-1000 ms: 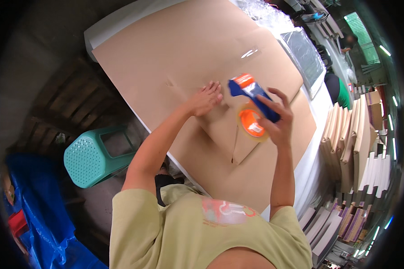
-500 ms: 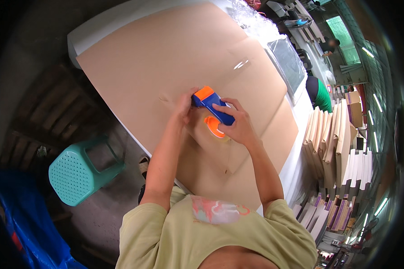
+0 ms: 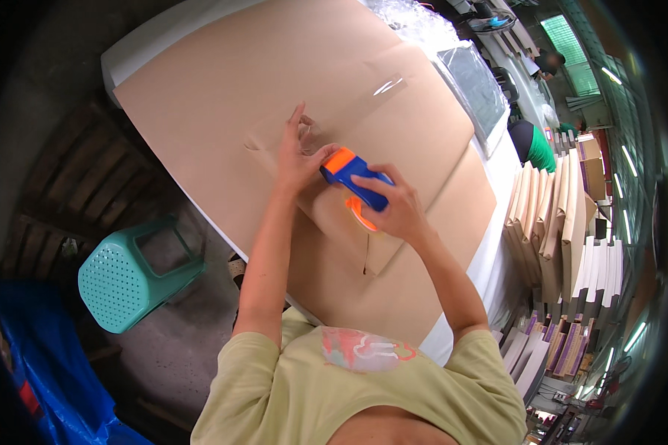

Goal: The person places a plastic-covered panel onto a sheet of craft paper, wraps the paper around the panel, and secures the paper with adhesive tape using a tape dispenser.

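The hands work at the centre of the white desk, on a large flat package wrapped in brown kraft paper. The left hand, fingers spread, presses the folded paper flap flat and grips nothing. The right hand is closed around a blue-and-orange handheld tape dispenser resting on that flap. One clear tape strip already lies further up; the near seam appears only partly sealed. Flat brown-wrapped packages stand stacked at the right.

tape dispenser | blue-orange | gripped, on brown wrapped parcel
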`<action>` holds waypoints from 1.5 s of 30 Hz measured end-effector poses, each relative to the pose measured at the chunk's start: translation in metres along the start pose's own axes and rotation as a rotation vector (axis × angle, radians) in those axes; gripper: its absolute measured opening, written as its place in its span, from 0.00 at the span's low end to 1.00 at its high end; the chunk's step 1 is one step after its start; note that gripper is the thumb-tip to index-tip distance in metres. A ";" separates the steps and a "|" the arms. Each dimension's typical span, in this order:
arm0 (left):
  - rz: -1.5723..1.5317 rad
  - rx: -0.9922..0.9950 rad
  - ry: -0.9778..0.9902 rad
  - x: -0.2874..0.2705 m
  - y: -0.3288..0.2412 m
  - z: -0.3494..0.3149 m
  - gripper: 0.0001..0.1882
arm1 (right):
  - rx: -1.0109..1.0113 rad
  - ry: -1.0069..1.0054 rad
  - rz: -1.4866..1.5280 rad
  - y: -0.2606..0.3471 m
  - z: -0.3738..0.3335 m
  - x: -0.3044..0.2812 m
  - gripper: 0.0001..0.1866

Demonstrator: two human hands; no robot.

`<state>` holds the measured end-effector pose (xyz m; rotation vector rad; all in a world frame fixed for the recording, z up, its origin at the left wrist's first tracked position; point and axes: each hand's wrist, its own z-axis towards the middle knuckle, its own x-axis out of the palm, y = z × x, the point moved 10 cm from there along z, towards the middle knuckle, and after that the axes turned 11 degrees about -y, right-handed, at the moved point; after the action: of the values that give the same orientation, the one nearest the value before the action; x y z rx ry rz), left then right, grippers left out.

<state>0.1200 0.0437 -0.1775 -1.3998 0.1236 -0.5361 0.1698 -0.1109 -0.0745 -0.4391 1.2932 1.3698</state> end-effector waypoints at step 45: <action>1.399 0.344 0.331 -0.007 0.028 0.014 0.25 | 0.683 1.370 -0.155 -0.111 -0.051 0.029 0.17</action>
<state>0.1269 0.0611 -0.2035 -0.6100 1.1183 0.3904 0.2370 -0.1684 -0.1633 -1.0209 2.6035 0.2656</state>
